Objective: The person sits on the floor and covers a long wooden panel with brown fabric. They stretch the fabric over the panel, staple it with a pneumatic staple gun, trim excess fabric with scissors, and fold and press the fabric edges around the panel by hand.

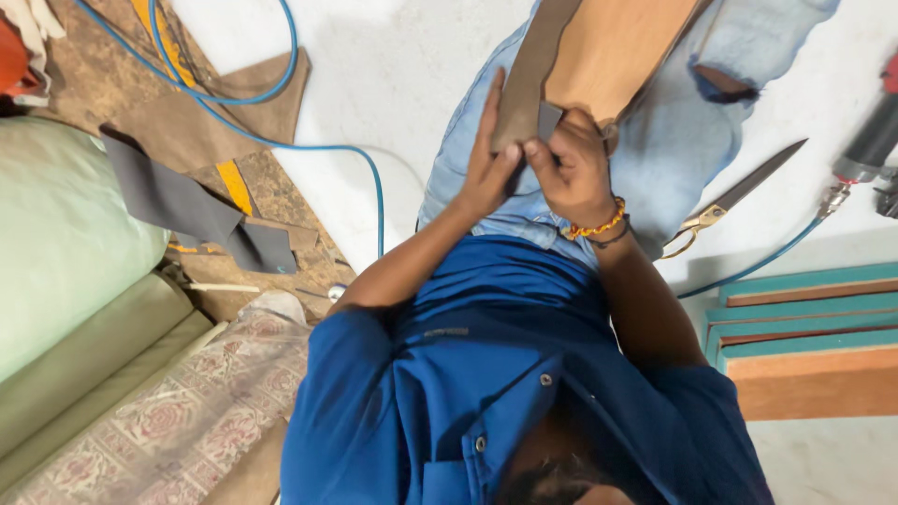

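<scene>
- A bright blue short-sleeved shirt [486, 393] with small round snap buttons.
- Pale, faded blue jeans [655, 140], torn open at one knee.
- An orange bead bracelet [599, 227] beside a thin dark band on one wrist.
</scene>
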### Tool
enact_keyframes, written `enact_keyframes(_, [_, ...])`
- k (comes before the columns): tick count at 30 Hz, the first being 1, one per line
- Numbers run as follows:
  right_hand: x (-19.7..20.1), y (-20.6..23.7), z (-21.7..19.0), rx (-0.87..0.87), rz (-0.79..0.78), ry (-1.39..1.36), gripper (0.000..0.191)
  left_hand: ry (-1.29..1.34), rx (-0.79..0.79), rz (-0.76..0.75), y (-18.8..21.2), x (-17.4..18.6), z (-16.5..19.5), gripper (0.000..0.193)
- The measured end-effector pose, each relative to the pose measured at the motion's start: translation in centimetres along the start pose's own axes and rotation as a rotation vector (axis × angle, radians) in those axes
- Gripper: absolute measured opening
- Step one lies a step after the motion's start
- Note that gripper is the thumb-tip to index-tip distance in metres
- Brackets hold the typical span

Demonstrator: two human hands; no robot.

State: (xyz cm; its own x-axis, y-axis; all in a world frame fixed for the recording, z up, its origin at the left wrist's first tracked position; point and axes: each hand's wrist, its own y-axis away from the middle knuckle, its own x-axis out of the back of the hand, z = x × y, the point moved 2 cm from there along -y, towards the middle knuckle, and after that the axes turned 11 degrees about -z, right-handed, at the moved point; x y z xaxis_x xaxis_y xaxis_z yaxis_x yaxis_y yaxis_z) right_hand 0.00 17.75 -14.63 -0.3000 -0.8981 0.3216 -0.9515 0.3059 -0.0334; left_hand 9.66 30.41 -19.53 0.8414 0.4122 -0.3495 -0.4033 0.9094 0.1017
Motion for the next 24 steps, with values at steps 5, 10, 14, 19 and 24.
enact_keyframes(5, [0.2, 0.5, 0.5, -0.049, 0.011, -0.095, 0.012, -0.376, 0.036, 0.078, 1.0, -0.8, -3.0, 0.065])
enact_keyframes(10, [0.9, 0.9, 0.9, -0.013, -0.062, -0.061, 0.01, -0.42, 0.05, 0.011, 1.2, -0.6, -2.6, 0.063])
enact_keyframes(14, [1.4, 1.0, 0.5, -0.054, -0.132, -0.055, 0.012, -0.42, 0.063, -0.005, 1.0, -0.8, -2.2, 0.06])
enact_keyframes(19, [2.0, 1.5, 0.3, -0.306, -0.118, 0.056, 0.017, -0.461, 0.022, -0.016, 0.9, -0.8, -2.3, 0.056])
enact_keyframes(24, [2.7, 0.9, 1.0, -0.296, 0.003, -0.11, 0.022, -0.478, -0.006, -0.035, 0.9, -0.8, -2.3, 0.055])
